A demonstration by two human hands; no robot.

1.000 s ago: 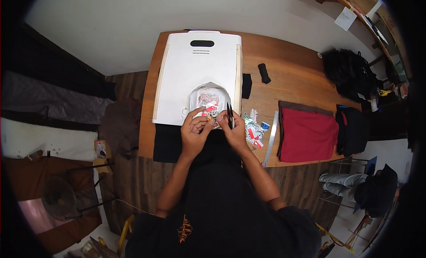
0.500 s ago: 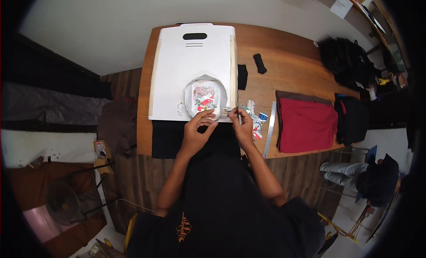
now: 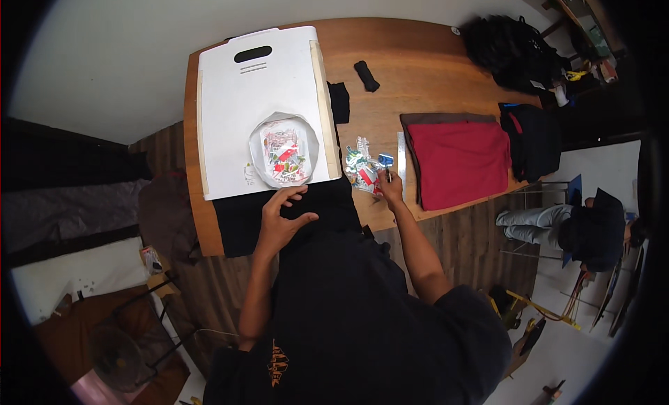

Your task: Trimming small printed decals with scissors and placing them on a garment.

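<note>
A round white rim [image 3: 311, 151] with a colourful printed design [image 3: 284, 153] inside it lies on a white board [image 3: 230, 91] with a handle slot. My left hand [image 3: 280, 220] is open at the board's near edge, fingers and thumb spread beside the rim's lower side. My right hand [image 3: 391, 188] is closed over the pile of colourful printed cutouts [image 3: 360, 169] on the table. A small dark thing shows at its fingertips, too small to name, next to a blue cutout [image 3: 385, 160]. Black cloth [image 3: 237, 224] hangs from under the board's near edge.
Right of the cutouts lie a metal ruler [image 3: 401, 151] and folded red cloth [image 3: 460, 165] on brown cloth. Beyond are a dark folded pile [image 3: 531, 144], a black rolled cloth [image 3: 366, 76] and a black bag [image 3: 512, 46]. A person [image 3: 592, 227] is at the far right.
My right hand has moved right, from beside the round rim to the cutouts. My left hand has drawn back slightly from the rim. The view has swung to the right.
</note>
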